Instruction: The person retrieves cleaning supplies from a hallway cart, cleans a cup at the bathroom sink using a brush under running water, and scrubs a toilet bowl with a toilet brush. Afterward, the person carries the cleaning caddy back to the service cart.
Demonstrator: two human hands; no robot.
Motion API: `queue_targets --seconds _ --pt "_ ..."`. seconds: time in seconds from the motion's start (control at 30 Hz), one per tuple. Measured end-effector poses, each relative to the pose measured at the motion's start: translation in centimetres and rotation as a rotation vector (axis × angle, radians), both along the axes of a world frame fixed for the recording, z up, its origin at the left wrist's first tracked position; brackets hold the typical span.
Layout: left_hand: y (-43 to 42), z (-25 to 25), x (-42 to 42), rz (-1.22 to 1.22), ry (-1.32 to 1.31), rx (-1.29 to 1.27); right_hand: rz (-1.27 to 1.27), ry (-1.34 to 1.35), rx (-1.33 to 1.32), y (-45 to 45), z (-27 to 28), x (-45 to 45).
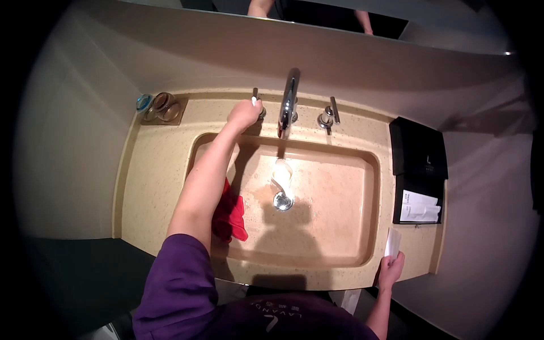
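My left hand (243, 116) reaches across the basin, its fingers closed at the left tap handle (255, 92). A small white spot shows at the fingertips; I cannot make out what it is. Low on the right, my right hand (391, 269) grips a flat white packet (392, 242) beside the basin's front right corner. A crumpled red cloth (231, 218) lies in the left side of the sink (334, 226), partly hidden by my left forearm. Below the chrome spout (289, 102), a bright patch shows near the metal drain (283, 201); whether water is running is unclear.
The right tap handle (328, 117) stands beside the spout. Glass jars (165, 106) sit on a small tray in the back left corner. A black box (419, 150) with white packets (419, 207) lies on the right counter. A mirror edge (340, 29) runs along the back.
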State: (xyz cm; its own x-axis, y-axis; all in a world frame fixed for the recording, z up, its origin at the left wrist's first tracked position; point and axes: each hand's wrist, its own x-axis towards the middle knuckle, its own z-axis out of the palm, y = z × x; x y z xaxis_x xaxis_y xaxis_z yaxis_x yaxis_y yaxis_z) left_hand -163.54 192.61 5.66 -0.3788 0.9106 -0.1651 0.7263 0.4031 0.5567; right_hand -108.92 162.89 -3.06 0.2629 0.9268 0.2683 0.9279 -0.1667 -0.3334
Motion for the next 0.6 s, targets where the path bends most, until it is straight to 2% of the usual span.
queue_targets --seconds 0.07,0.1,0.2,0.23,0.33,0.37,0.47,0.57,0.6 --pt "0.0 -0.7 0.1 0.066 -0.182 0.023 -0.023 -0.024 -0.007 -0.1 0.1 -0.4" --pt "-0.2 0.2 0.4 0.160 -0.510 -0.038 -0.038 -0.029 -0.011 0.0 0.5 -0.5" --pt "0.1 -0.7 1.3 0.325 -0.780 0.105 -0.056 -0.027 -0.022 0.0 0.7 -0.8" --pt "0.5 -1.5 2.0 0.409 -0.748 0.219 -0.043 -0.026 -0.017 0.0 0.7 -0.8" --pt "0.7 -1.3 2.9 0.499 -0.866 0.291 -0.031 -0.009 -0.023 0.1 1.4 -1.1" --pt "0.8 -1.1 3.3 0.568 -0.860 0.310 -0.025 0.005 -0.029 0.1 1.6 -1.2" --pt "1.8 -4.5 2.8 0.550 -0.702 0.370 -0.066 0.086 -0.104 0.5 2.9 -2.4" --pt "-0.5 -1.9 1.2 0.090 -0.059 0.250 -0.083 0.111 -0.152 0.4 4.1 -2.6" --pt "-0.5 -1.7 0.7 0.044 0.009 0.196 -0.081 0.112 -0.153 0.4 4.1 -2.6"
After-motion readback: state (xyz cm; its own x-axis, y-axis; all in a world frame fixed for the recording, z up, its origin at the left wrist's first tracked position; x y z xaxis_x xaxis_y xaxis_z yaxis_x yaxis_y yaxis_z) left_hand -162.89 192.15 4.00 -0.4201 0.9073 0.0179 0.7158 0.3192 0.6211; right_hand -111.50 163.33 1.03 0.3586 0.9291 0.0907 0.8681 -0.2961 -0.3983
